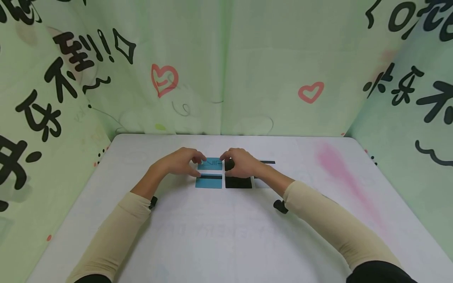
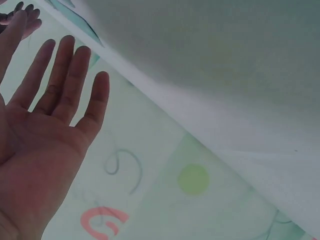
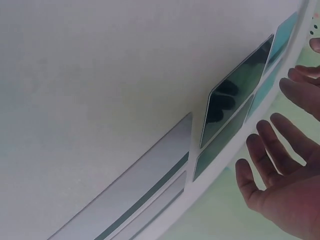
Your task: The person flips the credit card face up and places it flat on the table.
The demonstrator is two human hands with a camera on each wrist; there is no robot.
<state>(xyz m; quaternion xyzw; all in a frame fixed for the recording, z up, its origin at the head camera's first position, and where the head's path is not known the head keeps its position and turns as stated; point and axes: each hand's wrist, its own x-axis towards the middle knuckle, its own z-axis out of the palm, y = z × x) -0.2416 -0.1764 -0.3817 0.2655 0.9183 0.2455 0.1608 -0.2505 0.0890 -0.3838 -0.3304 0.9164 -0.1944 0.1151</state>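
A blue card with lettering point(image 1: 211, 164) lies flat on the white table, above a second blue card with a dark stripe point(image 1: 209, 182). At its left side is my left hand point(image 1: 178, 161), index finger at the top corner and thumb at the lower corner. My right hand point(image 1: 242, 163) reaches to its upper right corner and partly covers an upper black card point(image 1: 229, 164). In the right wrist view its fingers are loosely bent and hold nothing. Below it lies another black card point(image 1: 238, 183). Two pale striped cards point(image 3: 145, 170) are partly behind my right wrist.
The cards form two rows on the white table point(image 1: 212, 236), towards its far edge. A pink smear point(image 1: 347, 181) marks the right side of the tabletop. Green curtains point(image 1: 262, 70) with writing and hearts stand around the back and sides.
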